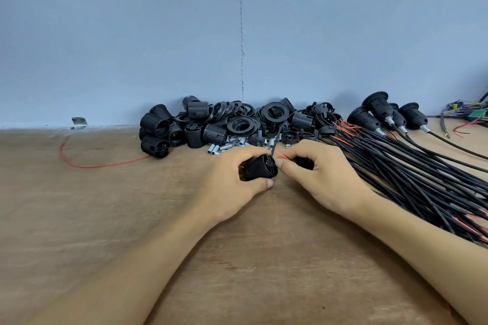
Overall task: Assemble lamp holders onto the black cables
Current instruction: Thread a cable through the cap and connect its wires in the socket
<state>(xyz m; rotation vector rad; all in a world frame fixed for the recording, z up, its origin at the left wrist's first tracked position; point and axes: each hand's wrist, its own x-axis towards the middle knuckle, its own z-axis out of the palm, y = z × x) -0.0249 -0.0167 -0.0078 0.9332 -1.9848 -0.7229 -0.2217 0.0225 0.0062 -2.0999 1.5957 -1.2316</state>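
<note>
Your left hand grips the lamp holder sideways just above the table, thumb under it and fingers curled over its ribbed body. Your right hand, touching it at three o'clock, curls round a small black part, its fingertips at a thin red wire; whether they actually pinch the wire I cannot tell. A black cable rises from the holder's end toward twelve o'clock.

The holder looks light, hard plastic. Hold it by the ribs, which should stop it slipping. The wire is probably limp and springy, so take it close to its tip. The cable seems stiffer.

Further out, the spare holder parts lie heaped at twelve o'clock. The cable bundle fans across three o'clock, and the finished holders lie at two.
</note>
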